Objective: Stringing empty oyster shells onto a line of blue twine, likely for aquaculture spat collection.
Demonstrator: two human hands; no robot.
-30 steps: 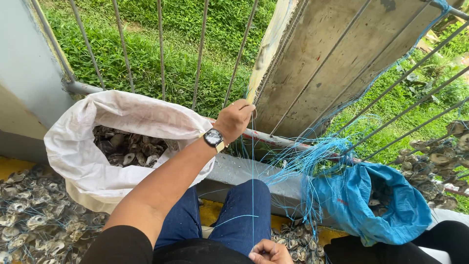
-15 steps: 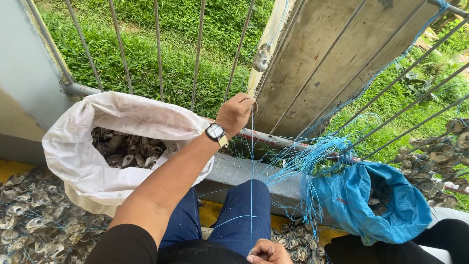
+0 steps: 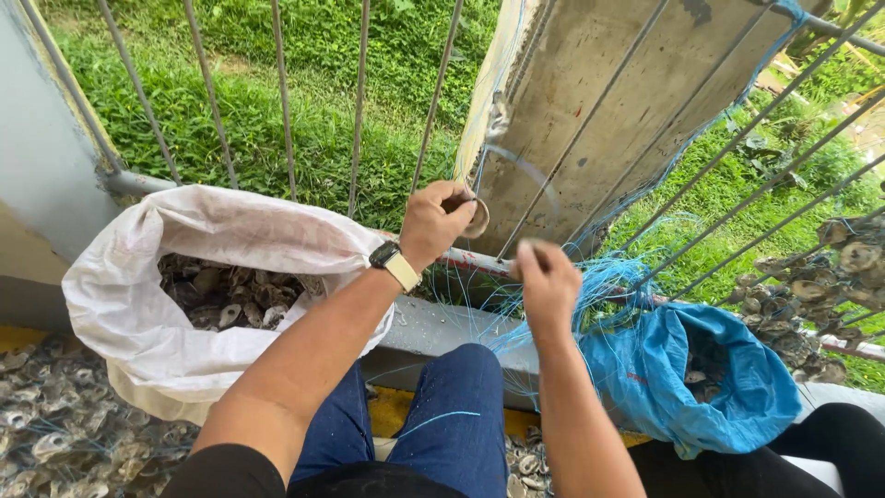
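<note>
My left hand [image 3: 437, 219], with a watch on its wrist, is raised in front of the metal railing and holds a small flat shell [image 3: 477, 218] between thumb and fingers. My right hand [image 3: 546, 281] is up beside it, fingers pinched on thin blue string [image 3: 533, 171] that loops up between the two hands. A tangle of the same blue string [image 3: 610, 281] hangs over the rail just right of my right hand. A white sack [image 3: 184, 277] full of grey shells stands open to the left of my left arm.
A blue sack [image 3: 728, 387] sits at the right by the railing. Strung shells [image 3: 830, 267] hang on the bars at far right. Loose shells [image 3: 46, 415] cover the floor at left. A weathered concrete slab [image 3: 599, 101] leans behind the bars, with grass beyond.
My right hand has come up from my lap to the string beside the left hand. The left hand now shows a shell, and a loop of string has formed between the hands.
</note>
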